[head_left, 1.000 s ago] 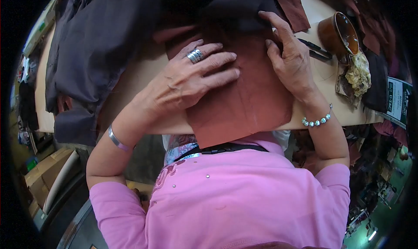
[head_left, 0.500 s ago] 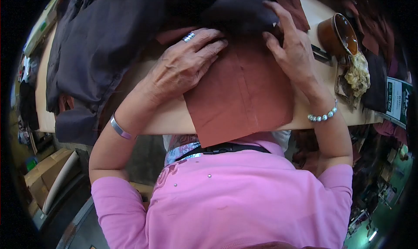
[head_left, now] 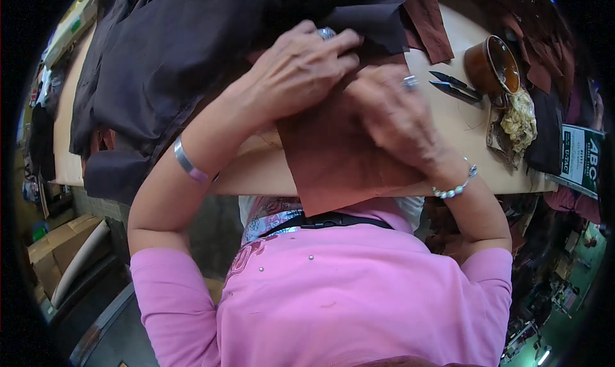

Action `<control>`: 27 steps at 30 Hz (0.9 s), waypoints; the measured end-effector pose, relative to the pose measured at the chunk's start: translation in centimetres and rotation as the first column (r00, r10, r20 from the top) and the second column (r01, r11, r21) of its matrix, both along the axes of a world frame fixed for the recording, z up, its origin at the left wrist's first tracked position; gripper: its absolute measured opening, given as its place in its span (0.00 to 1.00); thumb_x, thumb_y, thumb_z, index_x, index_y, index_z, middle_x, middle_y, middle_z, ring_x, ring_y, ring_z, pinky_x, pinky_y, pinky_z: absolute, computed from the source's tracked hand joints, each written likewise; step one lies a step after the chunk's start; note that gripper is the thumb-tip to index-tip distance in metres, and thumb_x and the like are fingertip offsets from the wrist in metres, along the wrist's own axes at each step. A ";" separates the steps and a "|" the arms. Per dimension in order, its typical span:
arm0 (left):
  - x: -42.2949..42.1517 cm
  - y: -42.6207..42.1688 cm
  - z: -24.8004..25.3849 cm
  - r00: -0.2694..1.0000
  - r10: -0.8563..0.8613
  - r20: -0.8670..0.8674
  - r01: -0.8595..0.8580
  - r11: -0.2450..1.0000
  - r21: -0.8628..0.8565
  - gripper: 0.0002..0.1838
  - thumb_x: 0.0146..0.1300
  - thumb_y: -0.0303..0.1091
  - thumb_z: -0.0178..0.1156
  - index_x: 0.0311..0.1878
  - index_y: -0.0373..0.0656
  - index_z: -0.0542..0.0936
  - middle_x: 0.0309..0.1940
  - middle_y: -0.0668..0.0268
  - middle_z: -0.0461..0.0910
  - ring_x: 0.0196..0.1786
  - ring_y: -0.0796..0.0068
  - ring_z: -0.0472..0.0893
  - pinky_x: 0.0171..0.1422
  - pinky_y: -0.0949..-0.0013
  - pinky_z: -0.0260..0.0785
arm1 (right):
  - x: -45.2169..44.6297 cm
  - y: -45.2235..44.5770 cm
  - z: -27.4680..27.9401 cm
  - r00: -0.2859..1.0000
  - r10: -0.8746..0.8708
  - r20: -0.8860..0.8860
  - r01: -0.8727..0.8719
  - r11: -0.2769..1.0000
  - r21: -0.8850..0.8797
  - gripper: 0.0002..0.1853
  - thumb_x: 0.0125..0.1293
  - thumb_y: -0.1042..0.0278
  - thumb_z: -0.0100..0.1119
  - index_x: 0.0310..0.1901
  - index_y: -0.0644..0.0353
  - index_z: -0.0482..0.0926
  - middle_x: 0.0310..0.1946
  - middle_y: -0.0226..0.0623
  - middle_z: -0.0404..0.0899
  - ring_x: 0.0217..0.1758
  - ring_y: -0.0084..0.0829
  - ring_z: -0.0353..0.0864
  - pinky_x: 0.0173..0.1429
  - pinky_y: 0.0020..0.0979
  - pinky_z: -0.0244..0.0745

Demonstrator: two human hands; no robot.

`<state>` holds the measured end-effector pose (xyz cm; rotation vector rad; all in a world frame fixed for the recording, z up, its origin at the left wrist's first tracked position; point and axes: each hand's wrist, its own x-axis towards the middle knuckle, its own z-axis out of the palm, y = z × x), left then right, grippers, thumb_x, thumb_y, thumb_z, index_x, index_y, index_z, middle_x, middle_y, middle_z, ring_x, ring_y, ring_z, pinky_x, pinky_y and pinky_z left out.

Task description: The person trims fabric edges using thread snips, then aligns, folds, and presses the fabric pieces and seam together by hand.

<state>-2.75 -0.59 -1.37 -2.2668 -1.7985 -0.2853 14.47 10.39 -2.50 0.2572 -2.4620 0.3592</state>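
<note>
A reddish-brown cloth piece (head_left: 327, 168) lies on the table before me, its near corner hanging over the front edge. Dark purple-grey cloth (head_left: 186, 33) is heaped beyond it and to the left. My left hand (head_left: 304, 66), wearing a ring, is closed with bent fingers where the two cloths meet, gripping the fabric there. Close beside it, my right hand (head_left: 394, 114) is over the reddish-brown cloth with its fingers curled. Motion smears that hand, and its fingertips are hidden.
Small black thread snips (head_left: 455, 88) lie right of the cloth. Past them stand a brown glazed bowl (head_left: 483, 62) and a crumpled yellowish bundle (head_left: 520, 120). More brown cloth (head_left: 538, 46) is piled at the far right. Left below the table is a cardboard box (head_left: 64, 251).
My right hand has moved left and nearer me, from spread fingers to curled ones. My left hand has shifted right and away from me. The snips are now uncovered.
</note>
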 end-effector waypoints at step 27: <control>-3.6 3.0 1.2 0.937 0.241 0.254 -0.301 0.925 0.233 0.05 0.58 0.30 0.58 0.34 0.38 0.76 0.32 0.55 0.72 0.38 0.54 0.76 0.44 0.59 0.70 | -2.7 0.2 -0.8 0.976 -0.137 0.171 0.104 0.976 0.191 0.18 0.57 0.72 0.49 0.51 0.64 0.72 0.53 0.49 0.72 0.50 0.41 0.74 0.53 0.36 0.71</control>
